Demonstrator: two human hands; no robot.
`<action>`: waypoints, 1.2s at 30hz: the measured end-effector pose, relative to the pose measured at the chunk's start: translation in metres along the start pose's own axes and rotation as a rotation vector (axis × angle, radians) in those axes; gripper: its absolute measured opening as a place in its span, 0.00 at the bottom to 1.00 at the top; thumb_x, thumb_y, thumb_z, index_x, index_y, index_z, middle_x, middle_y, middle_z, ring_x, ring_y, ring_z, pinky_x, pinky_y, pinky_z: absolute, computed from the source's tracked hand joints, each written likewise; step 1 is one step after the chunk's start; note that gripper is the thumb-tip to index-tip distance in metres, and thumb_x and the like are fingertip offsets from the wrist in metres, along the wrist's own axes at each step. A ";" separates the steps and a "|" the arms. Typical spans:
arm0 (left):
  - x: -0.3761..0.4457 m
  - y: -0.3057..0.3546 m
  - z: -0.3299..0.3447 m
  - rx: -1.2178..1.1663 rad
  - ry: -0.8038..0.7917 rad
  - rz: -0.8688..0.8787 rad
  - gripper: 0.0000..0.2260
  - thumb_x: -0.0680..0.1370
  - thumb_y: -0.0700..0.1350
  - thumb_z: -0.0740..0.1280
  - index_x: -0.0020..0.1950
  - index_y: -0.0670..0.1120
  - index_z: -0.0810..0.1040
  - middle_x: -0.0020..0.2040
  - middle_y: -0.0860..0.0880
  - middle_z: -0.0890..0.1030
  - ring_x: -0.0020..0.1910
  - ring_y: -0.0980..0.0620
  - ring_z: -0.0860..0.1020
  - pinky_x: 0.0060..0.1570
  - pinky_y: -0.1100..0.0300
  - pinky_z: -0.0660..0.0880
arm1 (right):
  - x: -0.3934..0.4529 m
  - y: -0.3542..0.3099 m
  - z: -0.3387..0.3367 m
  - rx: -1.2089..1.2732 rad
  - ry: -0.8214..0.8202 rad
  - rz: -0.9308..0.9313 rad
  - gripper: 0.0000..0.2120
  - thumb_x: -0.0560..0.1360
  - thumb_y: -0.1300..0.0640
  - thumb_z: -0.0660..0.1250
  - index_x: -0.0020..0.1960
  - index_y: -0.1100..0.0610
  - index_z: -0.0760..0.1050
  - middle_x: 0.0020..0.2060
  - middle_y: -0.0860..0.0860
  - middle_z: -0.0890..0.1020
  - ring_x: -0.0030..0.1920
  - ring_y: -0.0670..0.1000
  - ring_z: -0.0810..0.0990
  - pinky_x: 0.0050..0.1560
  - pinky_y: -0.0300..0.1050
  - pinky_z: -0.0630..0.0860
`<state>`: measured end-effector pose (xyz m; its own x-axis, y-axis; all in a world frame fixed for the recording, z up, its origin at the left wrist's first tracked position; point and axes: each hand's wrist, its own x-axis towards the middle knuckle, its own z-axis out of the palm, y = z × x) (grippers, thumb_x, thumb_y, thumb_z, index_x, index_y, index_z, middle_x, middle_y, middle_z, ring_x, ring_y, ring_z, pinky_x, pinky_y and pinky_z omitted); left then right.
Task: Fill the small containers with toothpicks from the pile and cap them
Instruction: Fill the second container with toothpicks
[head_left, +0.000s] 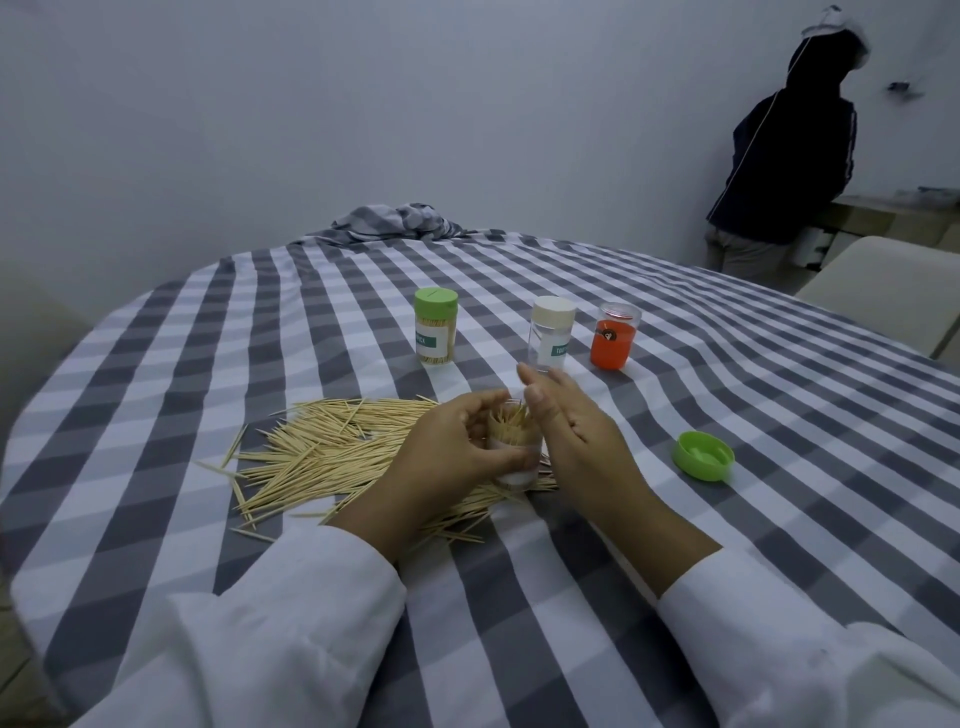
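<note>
1. Toothpick pile (332, 447) — spread on the checked tablecloth (727, 415), left of and under the left hand.
2. Green-capped container (436, 326) — full, upright, beyond the left hand.
3. Left hand (457, 447) — fingers curled round the open container (514, 447), which stands upright and holds toothpicks.
4. Right hand (571, 431) — fingers straight and together, flat against the container's right side.
5. White-capped container (551, 332) and orange container (614, 336) — beyond the right hand.
6. Green cap (704, 455) — lying right of the right hand.
</note>
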<state>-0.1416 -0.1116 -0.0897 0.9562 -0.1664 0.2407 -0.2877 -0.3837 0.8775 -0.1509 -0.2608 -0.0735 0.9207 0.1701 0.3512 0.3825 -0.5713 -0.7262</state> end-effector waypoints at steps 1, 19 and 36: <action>0.000 0.000 0.000 -0.009 -0.004 -0.004 0.33 0.66 0.45 0.79 0.69 0.49 0.72 0.59 0.53 0.80 0.55 0.58 0.79 0.56 0.59 0.78 | 0.001 0.002 -0.001 -0.014 0.020 0.014 0.23 0.79 0.42 0.48 0.71 0.45 0.65 0.74 0.47 0.62 0.75 0.46 0.53 0.74 0.56 0.53; 0.003 -0.002 -0.003 -0.077 0.001 -0.056 0.36 0.63 0.44 0.80 0.69 0.49 0.71 0.59 0.53 0.78 0.57 0.56 0.78 0.56 0.63 0.76 | 0.009 -0.002 -0.062 -0.261 -0.343 0.264 0.21 0.79 0.58 0.60 0.71 0.51 0.65 0.68 0.51 0.71 0.58 0.46 0.73 0.48 0.34 0.69; 0.006 -0.005 -0.014 -0.054 0.059 -0.077 0.36 0.64 0.46 0.78 0.70 0.48 0.70 0.62 0.52 0.77 0.58 0.57 0.75 0.50 0.71 0.73 | 0.012 0.011 -0.051 -0.550 -0.465 0.256 0.21 0.76 0.63 0.65 0.67 0.52 0.70 0.54 0.49 0.76 0.50 0.47 0.75 0.51 0.36 0.73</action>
<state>-0.1337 -0.0983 -0.0868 0.9772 -0.0842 0.1947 -0.2119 -0.3438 0.9148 -0.1400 -0.3065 -0.0471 0.9597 0.2298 -0.1620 0.1717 -0.9353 -0.3096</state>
